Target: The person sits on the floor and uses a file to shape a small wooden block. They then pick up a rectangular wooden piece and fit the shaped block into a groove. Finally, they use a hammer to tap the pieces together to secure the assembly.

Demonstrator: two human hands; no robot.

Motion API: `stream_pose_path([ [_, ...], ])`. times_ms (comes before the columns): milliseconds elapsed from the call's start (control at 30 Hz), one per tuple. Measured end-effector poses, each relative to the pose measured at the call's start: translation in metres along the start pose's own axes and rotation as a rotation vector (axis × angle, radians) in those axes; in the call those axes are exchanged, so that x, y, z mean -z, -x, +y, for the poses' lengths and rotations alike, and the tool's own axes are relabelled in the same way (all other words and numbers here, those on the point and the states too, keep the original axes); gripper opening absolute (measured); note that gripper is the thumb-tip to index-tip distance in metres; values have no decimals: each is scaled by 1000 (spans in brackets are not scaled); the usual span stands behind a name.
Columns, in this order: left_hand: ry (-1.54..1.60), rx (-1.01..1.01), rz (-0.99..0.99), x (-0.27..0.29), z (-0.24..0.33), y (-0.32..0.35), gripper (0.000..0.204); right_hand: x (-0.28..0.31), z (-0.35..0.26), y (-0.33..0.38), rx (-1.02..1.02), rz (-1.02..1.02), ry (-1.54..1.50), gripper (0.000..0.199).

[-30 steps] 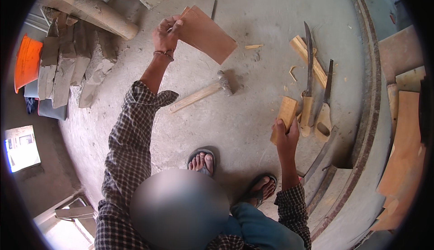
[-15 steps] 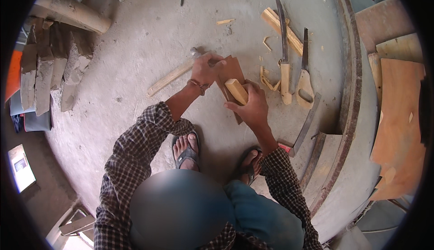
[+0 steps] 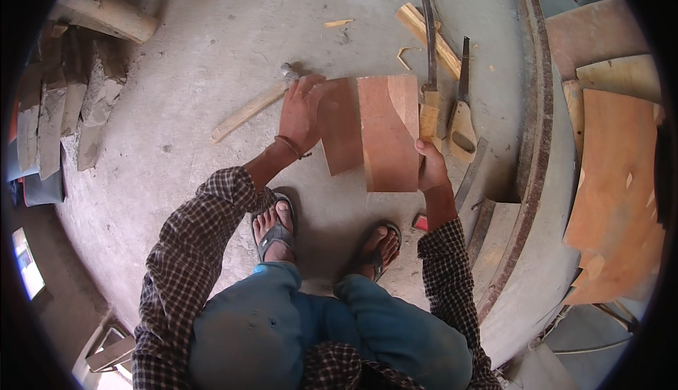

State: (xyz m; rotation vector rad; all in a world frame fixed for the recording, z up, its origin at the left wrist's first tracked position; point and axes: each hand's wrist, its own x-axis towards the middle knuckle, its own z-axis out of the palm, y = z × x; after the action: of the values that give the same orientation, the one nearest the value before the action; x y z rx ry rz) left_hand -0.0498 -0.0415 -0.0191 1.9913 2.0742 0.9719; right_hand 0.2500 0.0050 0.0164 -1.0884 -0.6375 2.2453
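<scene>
My left hand is closed on the left edge of a thin brown plywood piece, slightly blurred. My right hand grips a second plywood piece, reddish with a paler patch at its upper right; the thumb lies on its right edge and the other fingers are hidden behind. A short pale wooden block shows just above that thumb, apparently in the same grip. Both pieces are held above the floor, side by side with a narrow gap between.
A hammer lies beyond my left hand. A long-bladed knife, a split wood piece, a handsaw and a metal square lie to the right. Plywood sheets stand far right; concrete blocks are at left.
The plywood pieces, overlapped before, are now spread apart and turned flat toward me. My right hand has moved right with the block, which was in front of the plywood.
</scene>
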Motion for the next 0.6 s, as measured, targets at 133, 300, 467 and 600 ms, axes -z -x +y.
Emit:
stream_pose_path([
  [133,845,399,-252,6,53,16,50,-9,11,-3,55,39,16,58],
  [300,1231,670,-459,16,66,28,40,-41,17,-2,165,146,223,39],
  [467,1228,765,-416,1,50,36,38,-33,16,0,416,418,879,42],
  [600,1174,659,-270,-14,28,52,39,-60,10,16,644,494,1307,42],
])
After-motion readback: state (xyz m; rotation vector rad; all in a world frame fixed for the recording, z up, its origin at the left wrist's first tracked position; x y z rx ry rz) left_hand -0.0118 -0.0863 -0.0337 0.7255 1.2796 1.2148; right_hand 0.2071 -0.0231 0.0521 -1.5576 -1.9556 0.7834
